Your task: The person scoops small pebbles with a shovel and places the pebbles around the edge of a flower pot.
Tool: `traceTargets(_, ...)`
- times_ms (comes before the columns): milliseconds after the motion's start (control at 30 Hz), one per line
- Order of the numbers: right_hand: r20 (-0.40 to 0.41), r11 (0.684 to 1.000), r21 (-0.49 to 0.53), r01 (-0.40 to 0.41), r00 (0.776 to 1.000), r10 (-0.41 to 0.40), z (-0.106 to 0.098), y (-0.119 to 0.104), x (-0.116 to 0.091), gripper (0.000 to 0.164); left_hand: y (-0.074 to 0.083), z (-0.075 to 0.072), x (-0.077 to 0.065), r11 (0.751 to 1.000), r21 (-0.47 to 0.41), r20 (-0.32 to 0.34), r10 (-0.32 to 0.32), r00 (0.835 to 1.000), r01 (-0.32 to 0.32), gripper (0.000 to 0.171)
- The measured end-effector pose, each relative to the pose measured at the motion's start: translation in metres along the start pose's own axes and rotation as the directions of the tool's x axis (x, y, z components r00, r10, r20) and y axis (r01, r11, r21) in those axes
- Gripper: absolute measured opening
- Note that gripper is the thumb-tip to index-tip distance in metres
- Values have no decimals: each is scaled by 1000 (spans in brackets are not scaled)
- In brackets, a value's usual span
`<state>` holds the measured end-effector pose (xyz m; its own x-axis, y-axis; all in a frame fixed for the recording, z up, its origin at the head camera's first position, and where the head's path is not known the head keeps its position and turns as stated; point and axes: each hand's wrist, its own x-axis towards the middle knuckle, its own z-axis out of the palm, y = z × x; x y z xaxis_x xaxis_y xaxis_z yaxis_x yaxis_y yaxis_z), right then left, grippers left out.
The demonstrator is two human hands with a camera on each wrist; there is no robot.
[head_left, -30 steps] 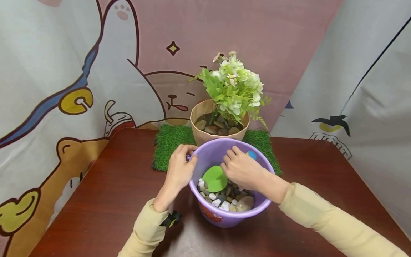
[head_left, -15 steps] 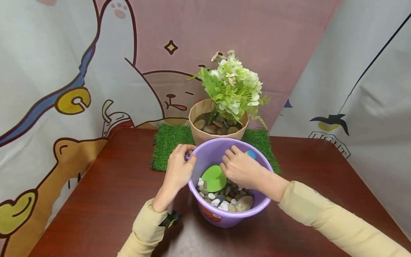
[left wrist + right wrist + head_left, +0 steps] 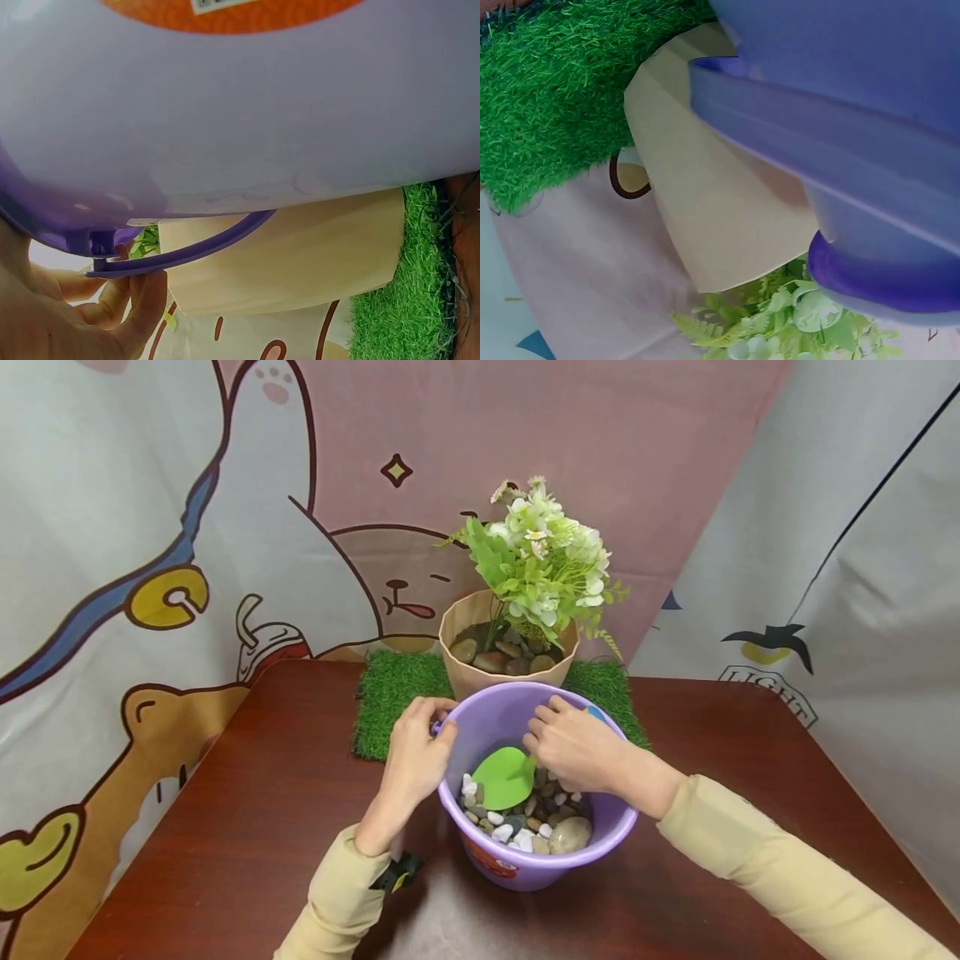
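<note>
A purple bucket (image 3: 517,868) with a red label stands on the table, several pebbles (image 3: 510,822) in its bottom. My left hand (image 3: 420,747) grips its left rim by the handle joint; in the left wrist view the fingers curl at the purple handle (image 3: 202,246). My right hand (image 3: 573,747) reaches into the bucket, fingers curled round the hidden shaft of what looks like a toy shovel. Its rounded green blade (image 3: 504,778) lies against the pebbles, and a blue end (image 3: 595,713) shows behind the hand. The right wrist view shows the bucket's outside, not the hand.
Behind the bucket, a peach flowerpot (image 3: 510,675) holds stones and white-green flowers (image 3: 551,560). It stands on a green artificial grass mat (image 3: 401,693). Cartoon-printed cloth (image 3: 570,418) hangs behind the brown table (image 3: 247,827).
The right hand has moved slightly right inside the bucket, and the shovel's green blade has shifted a little with it. The left hand keeps its hold on the rim.
</note>
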<state>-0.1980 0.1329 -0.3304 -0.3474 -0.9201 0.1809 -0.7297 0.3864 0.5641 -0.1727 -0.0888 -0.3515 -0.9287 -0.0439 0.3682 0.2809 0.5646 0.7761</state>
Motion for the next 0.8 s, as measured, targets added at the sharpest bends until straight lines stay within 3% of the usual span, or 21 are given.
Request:
traceTargets(200,24,1000,-14,20,1000,-20,2,-1,2,14,0,-1,0,1000,2,1,5,1000,-5,25)
traceTargets(433,89,996,91,-15,996,7,1,3,2,19,-1,-1,0,1000,0,-4,-4,1000,4,25)
traceTargets(633,125,993,120,-2,992,-13,1,8,-1,22,-1,-1,-1,1000,-5,3,-10,1000,10,25)
traceTargets(800,37,997,3,81,996,-81,-1,5,4,16,-1,0,0,1000,-5,-3,1,1000,-1,24)
